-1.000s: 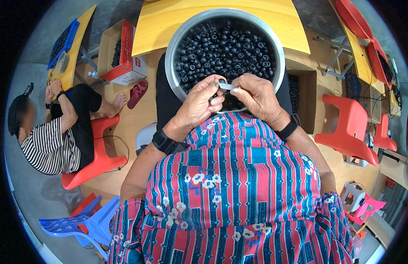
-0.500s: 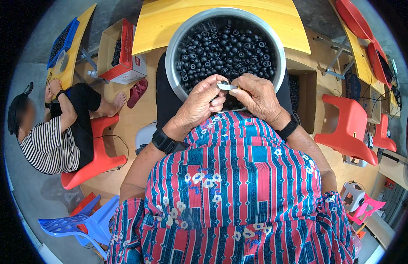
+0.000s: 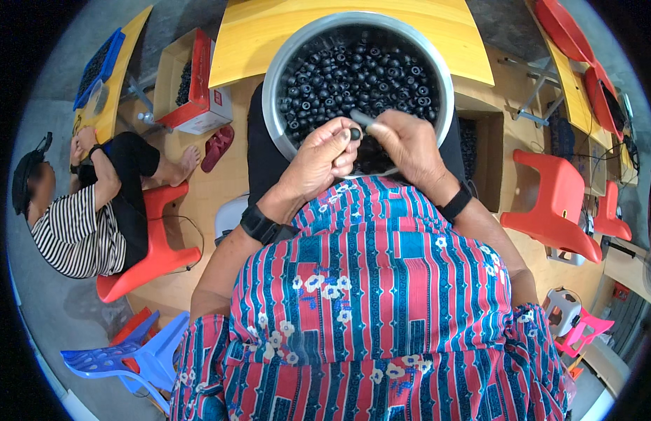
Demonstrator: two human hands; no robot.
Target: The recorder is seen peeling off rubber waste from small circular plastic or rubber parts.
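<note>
The left hand [image 3: 324, 156] pinches a black bead [image 3: 355, 133], and the right hand [image 3: 411, 144] holds a gray tool [image 3: 360, 118] over a silver bowl [image 3: 270, 91]

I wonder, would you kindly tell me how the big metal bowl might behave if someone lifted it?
The metal bowl would probably feel heavy, since many black pieces lie in it. Its shiny, evenly round form suggests stiff metal that should hardly bend. If tilted, the loose, rounded pieces would likely roll.

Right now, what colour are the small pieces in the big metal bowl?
The small pieces are black, seen best in the head view.
</note>
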